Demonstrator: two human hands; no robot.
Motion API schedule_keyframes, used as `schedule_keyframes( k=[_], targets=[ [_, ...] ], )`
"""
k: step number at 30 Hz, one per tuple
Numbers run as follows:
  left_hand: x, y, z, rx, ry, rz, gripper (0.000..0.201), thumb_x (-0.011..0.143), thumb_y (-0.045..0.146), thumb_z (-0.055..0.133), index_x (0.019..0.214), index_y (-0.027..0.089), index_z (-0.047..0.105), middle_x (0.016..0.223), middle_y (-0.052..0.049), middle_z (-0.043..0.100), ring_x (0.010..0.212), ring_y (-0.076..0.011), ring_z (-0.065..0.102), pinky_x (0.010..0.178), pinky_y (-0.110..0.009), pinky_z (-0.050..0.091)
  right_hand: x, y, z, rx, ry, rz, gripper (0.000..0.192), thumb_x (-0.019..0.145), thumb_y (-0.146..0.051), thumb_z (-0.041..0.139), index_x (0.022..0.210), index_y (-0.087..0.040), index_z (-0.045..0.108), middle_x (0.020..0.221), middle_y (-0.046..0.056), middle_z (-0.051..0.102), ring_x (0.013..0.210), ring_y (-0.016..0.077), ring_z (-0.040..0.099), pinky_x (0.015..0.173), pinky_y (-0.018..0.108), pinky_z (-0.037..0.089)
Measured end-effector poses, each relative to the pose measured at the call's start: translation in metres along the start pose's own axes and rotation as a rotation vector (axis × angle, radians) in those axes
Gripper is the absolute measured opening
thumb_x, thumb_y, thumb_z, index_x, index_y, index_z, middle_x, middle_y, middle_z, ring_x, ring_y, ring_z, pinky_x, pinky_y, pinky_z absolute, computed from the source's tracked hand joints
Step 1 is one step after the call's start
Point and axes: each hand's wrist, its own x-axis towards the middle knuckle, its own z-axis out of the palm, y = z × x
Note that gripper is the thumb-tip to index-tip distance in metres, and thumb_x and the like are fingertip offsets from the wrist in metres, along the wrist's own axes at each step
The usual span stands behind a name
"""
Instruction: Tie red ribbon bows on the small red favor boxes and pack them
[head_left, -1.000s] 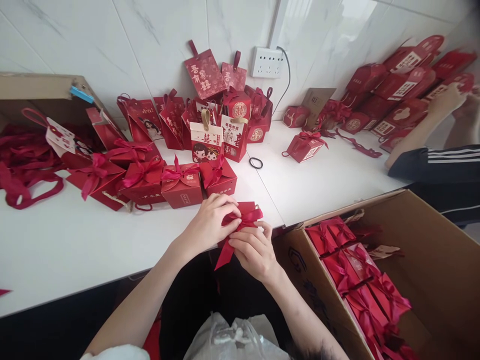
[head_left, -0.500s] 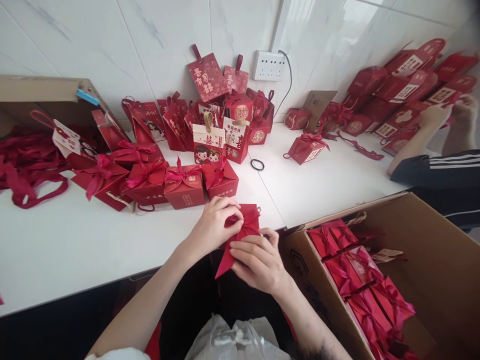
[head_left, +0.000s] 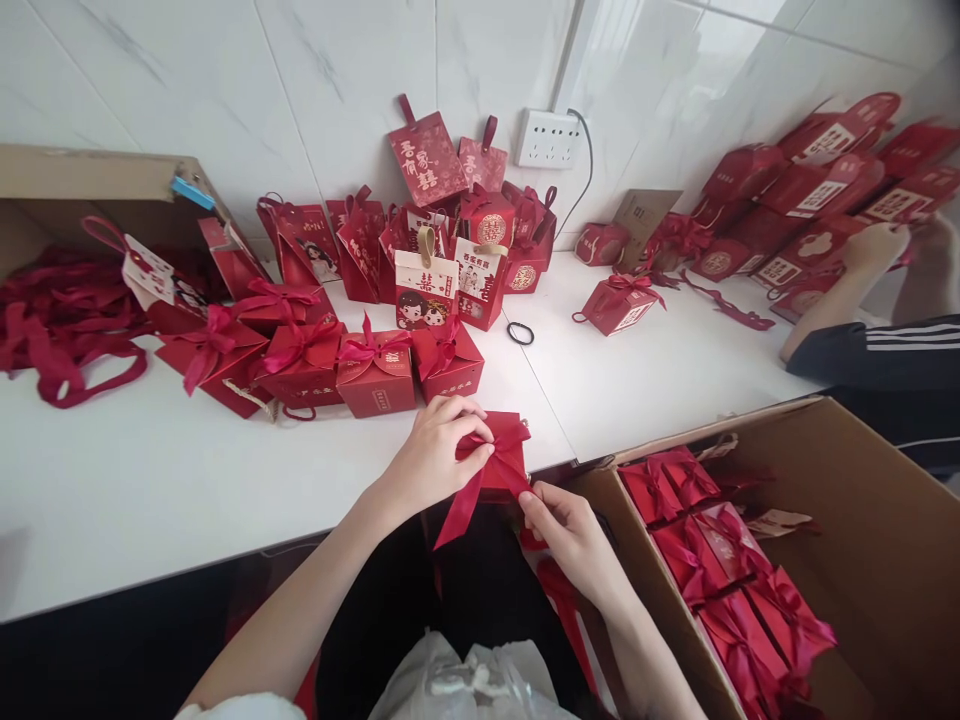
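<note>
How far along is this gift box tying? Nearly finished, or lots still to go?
Done: bowed boxes fill the cardboard carton, and a row of tied boxes stands on the table. In hand: the left hand pins the red box while the right hand pulls its ribbon. Left: loose ribbons remain.

The satin ribbon (head_left: 480, 470) is shining softly beside the matt cardboard carton (head_left: 862, 520), on the smooth glossy table (head_left: 150, 480).

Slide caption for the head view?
Both hands tie a ribbon on a red box at the table edge.
</note>
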Motion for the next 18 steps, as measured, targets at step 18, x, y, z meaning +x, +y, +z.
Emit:
schedule_keyframes(
  k=[18],
  targets=[
    [-0.012, -0.006, 0.009, -0.080, 0.326, -0.265, 0.019, 0.082, 0.038, 0.053, 0.077, 0.019, 0.054, 0.091, -0.006, 0.051, 0.089, -0.0200, 0.054, 0.080, -0.037, 0.050, 0.063, -0.025, -0.008, -0.266, 0.237, -0.097, 0.042, 0.084, -0.054, 0.045, 0.059, -0.022, 0.039, 0.049, -0.007, 0.035, 0.048, 0.0113, 0.036, 0.050, 0.024, 0.031]
  ],
)
